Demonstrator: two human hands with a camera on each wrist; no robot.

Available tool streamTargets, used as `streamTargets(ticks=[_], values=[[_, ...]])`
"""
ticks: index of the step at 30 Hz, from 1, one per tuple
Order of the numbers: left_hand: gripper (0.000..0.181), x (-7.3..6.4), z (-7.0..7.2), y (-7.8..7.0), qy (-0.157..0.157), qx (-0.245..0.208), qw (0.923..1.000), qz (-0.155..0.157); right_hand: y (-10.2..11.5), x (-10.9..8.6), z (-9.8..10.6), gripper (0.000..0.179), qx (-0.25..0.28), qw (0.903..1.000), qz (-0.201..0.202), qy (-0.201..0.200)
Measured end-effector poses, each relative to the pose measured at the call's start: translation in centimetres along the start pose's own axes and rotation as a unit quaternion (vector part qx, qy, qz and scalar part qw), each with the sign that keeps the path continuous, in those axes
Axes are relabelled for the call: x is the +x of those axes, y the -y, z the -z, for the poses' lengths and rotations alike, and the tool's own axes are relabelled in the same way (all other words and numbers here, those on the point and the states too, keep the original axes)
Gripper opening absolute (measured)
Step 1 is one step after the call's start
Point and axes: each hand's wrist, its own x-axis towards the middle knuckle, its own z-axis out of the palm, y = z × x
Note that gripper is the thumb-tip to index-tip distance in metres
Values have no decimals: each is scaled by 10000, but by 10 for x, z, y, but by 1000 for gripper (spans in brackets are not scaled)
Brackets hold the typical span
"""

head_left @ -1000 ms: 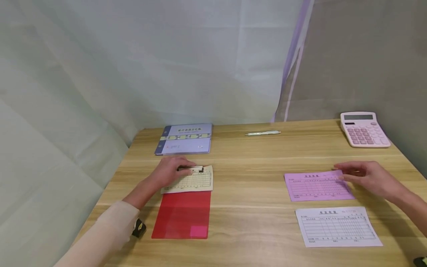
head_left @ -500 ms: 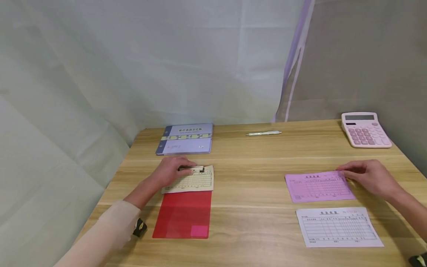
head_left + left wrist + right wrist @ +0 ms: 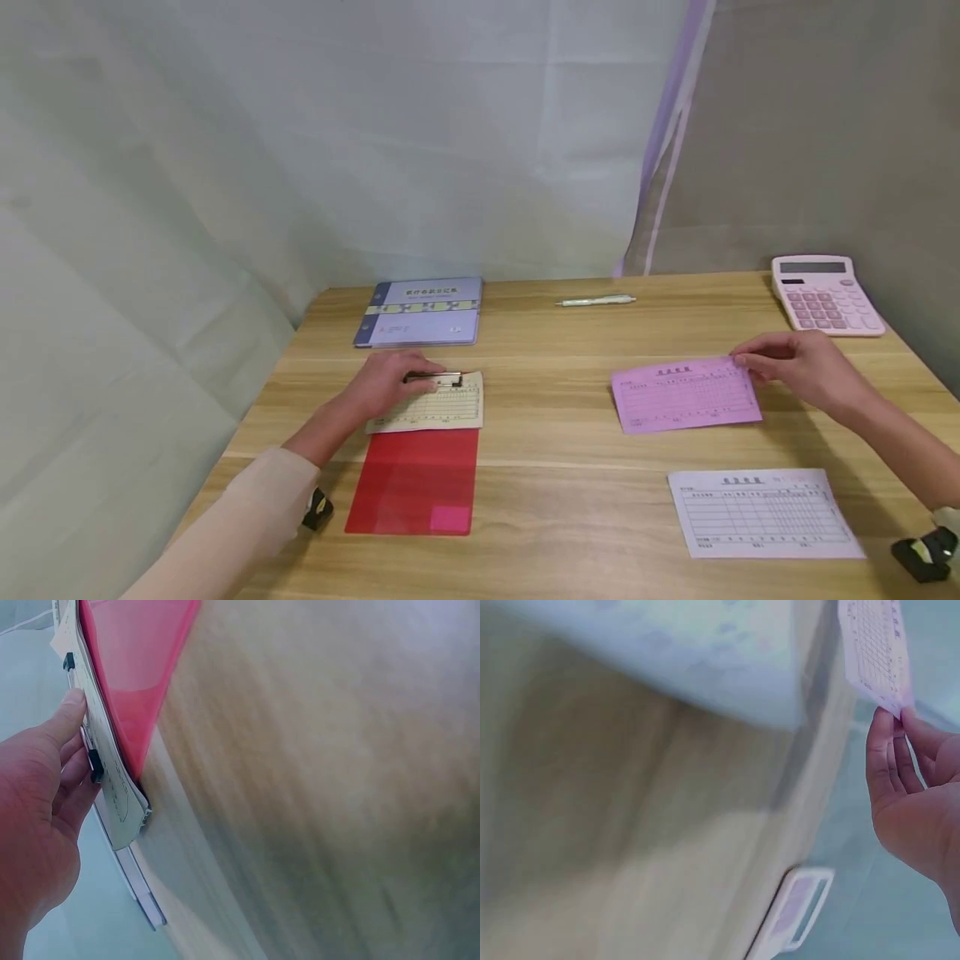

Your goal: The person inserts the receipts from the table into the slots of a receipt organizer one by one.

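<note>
Beyond the white slip [image 3: 761, 514], pink slip [image 3: 686, 397], long axis crosswise, far right corner in right hand's [image 3: 813, 375] pinch.

From my end, the table [image 3: 555, 492] looks like smooth, streaky-grained wood. I see glossy plastic in the red board [image 3: 412, 479], shiny metal on the clip [image 3: 456, 380], and matt paper in the yellow slip [image 3: 442, 408], pink slip [image 3: 682, 398] and white slip [image 3: 761, 515] (the pink looks thin). The calculator [image 3: 828, 297] seems smooth plastic; the curtain [image 3: 450, 150], creased cloth.
</note>
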Motion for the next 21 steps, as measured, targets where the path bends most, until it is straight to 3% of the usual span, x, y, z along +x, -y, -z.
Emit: streamTargets(ticks=[5,9,14,21], values=[[33,1,-2,2,-16,57,10000,-49,36,18,-13,27,420,9983,121,398],[33,1,-2,2,-16,64,10000,-46,68,29,-35,22,770,9944,271,668],[33,0,0,2,-3,45,9999,-107,102,40,-74,16,1427,9840,410,980],[34,1,-1,3,6,65,10000,-30,143,49,-138,8,1885,9755,147,1127]])
